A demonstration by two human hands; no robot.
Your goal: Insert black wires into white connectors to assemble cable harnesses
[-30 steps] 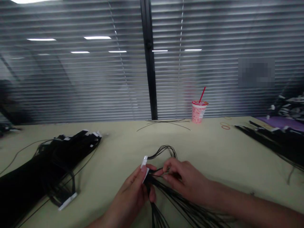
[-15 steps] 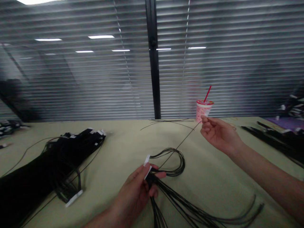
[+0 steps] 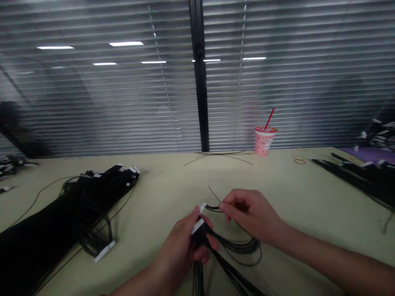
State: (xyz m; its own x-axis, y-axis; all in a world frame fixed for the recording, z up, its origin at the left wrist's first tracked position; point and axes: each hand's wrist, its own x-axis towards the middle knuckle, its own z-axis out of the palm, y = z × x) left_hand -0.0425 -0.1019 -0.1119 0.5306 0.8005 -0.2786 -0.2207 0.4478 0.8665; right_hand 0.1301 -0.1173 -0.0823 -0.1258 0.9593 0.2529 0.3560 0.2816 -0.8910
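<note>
My left hand [image 3: 188, 240] is closed around a bundle of thin black cables [image 3: 228, 269] near the bottom middle. Two white connectors show at its thumb: an upper connector [image 3: 203, 208] and a lower connector [image 3: 198, 226]. From there the cables bend round in a loop to the right, and loose lengths hang down toward me. My right hand [image 3: 247, 211] pinches a single thin black cable [image 3: 213, 193] close to the upper connector, its free end pointing up and left past the fingertips. Part of the loop is hidden behind the right hand.
A thick pile of black cables [image 3: 40, 230] with white connectors lies on the table [image 3: 160, 176] at left. Several loose wires [image 3: 220, 154] lie at the back, beside a pink cup [image 3: 263, 142] with a red straw. More black cables [image 3: 367, 181] and rubber bands [image 3: 299, 161] are at right.
My right hand has come from beside the cup down and left to the connectors, bringing the single cable along. That cable was stretched out and now curves round. My left hand keeps its grip.
</note>
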